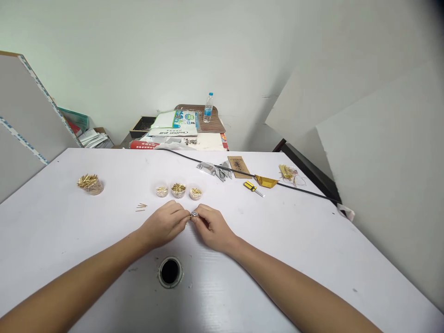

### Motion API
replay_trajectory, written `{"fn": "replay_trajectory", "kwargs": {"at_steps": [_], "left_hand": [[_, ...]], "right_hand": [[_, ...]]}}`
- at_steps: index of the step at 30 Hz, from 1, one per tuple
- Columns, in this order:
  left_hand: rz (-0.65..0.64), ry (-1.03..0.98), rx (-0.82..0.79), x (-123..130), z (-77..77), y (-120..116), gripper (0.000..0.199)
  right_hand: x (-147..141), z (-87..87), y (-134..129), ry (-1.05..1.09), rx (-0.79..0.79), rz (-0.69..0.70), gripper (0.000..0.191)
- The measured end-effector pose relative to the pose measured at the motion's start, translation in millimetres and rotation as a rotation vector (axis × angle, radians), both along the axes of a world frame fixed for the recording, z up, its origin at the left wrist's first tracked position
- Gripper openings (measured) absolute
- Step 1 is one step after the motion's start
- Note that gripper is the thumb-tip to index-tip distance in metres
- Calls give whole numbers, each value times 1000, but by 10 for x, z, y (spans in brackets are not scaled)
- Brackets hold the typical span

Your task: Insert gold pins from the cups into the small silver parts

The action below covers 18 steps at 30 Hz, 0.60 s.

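My left hand (166, 222) is closed in a pinch on a thin gold-coloured pin, mostly hidden by the fingers. Against its fingertips, my right hand (214, 230) pinches a small silver metal piece (194, 214). Both hands meet just above the white table (243, 286). Behind them stand three small clear cups with little brass parts: a left cup (162, 192), a middle cup (178, 190) and a right cup (195, 194). A few loose brass pins (141, 207) lie left of my left hand. Farther left, a larger clear cup (91, 185) is heaped with long brass pins.
A yellow-and-black screwdriver (253, 188), gold foil packet (266, 181), brown card (239, 167) and silver packets (207, 168) lie at the back right, along a black cable (294, 187). A round hole (170, 271) opens in the tabletop near me. Beyond stands a water bottle (208, 108).
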<state>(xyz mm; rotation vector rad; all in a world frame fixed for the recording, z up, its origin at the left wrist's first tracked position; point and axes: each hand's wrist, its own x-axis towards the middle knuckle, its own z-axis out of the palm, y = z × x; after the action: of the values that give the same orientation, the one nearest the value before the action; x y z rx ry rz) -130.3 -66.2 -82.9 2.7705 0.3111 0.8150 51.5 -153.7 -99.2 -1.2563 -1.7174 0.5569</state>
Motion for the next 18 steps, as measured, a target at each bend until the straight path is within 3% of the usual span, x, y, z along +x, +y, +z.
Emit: {"fn": "replay_trajectory", "kwargs": {"at_steps": [9,18], "left_hand": [[34,-185,-64,1,3,-23,12],[43,-155,-90,11,13,-18,8]], "right_hand": [[11,-1,-22,12,-4,-30,29],[-7,-12,-16,-18,-23,-62,30]]}}
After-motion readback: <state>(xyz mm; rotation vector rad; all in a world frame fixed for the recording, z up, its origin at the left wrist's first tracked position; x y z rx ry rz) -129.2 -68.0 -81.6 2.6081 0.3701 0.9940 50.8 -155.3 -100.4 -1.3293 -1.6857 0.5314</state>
